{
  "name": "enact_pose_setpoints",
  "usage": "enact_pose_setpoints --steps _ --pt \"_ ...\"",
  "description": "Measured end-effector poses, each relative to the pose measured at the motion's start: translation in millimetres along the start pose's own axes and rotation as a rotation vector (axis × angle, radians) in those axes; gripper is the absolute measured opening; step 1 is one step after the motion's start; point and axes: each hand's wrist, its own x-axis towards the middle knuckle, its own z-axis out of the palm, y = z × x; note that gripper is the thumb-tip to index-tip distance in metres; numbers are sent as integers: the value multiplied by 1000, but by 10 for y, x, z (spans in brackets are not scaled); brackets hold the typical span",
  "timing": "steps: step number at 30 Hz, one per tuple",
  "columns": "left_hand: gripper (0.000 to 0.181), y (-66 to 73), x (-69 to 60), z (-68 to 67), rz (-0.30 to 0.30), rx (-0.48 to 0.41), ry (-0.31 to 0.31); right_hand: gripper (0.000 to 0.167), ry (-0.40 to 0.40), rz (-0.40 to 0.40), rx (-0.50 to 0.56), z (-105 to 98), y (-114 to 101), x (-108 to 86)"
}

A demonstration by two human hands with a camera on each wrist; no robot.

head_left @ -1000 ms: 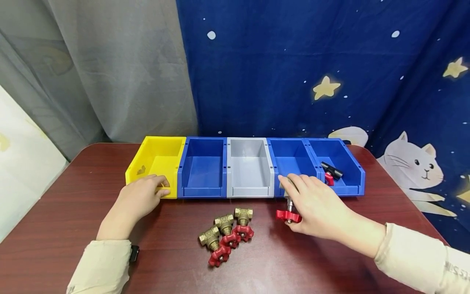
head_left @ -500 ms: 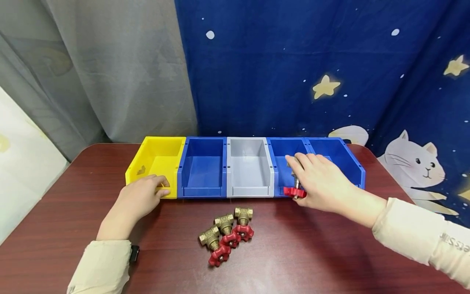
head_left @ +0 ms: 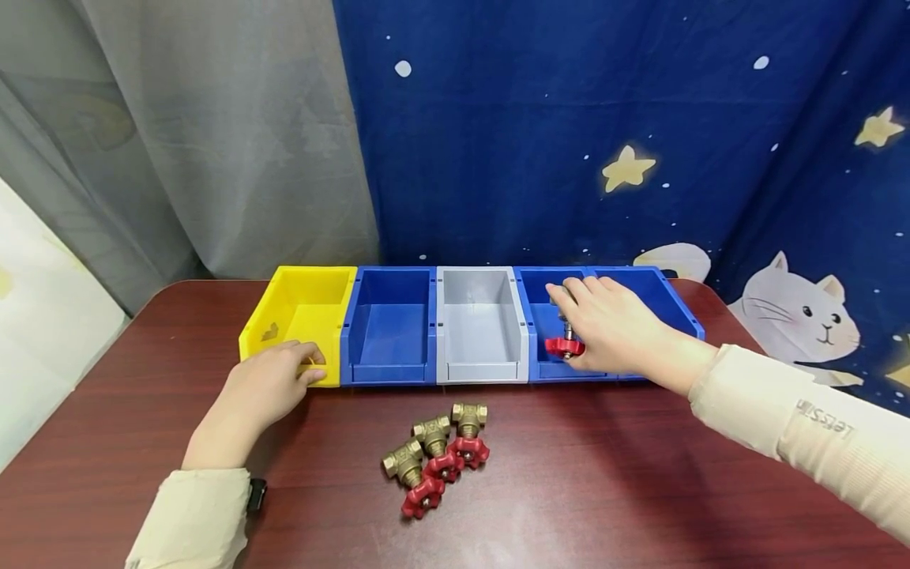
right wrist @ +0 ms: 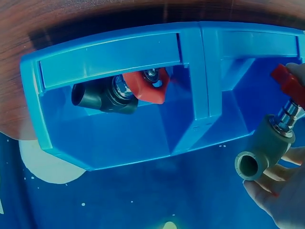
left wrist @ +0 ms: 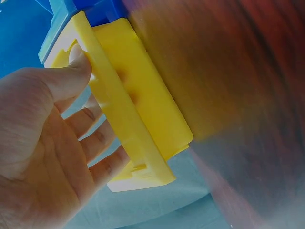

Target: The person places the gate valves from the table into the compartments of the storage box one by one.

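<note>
My right hand (head_left: 613,322) holds a stop valve with a red handwheel (head_left: 565,348) over the second blue bin from the right (head_left: 550,276). In the right wrist view that valve's grey-green pipe body (right wrist: 267,148) and shiny metal stem show, with fingers round the body. My left hand (head_left: 273,385) grips the front lip of the yellow bin (head_left: 302,284), thumb on one side and fingers on the other in the left wrist view. Three brass valves (head_left: 430,431) with red handwheels lie in a slanting row on the table, between the hands and nearer the person.
Several bins stand side by side along the table's back: yellow, blue, a grey one (head_left: 478,316), then two blue. Inside the rightmost blue bin lies a black valve (right wrist: 107,95) with a red handle. A curtain (head_left: 483,142) hangs close behind.
My right hand has lifted the red-handled valve from the bin's front edge and carried it back over the blue bin. My left hand stays on the yellow bin.
</note>
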Motion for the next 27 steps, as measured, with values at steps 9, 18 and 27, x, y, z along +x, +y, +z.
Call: enact_pose_setpoints --steps 9,18,27 --pt "16 -4 -3 2 1 -4 5 95 -89 9 -2 121 34 126" --pt "16 -15 -5 7 10 -1 10 95 -138 54 11 203 88 269" --pt "16 -18 -3 4 11 -2 5 95 -175 59 27 322 112 374"
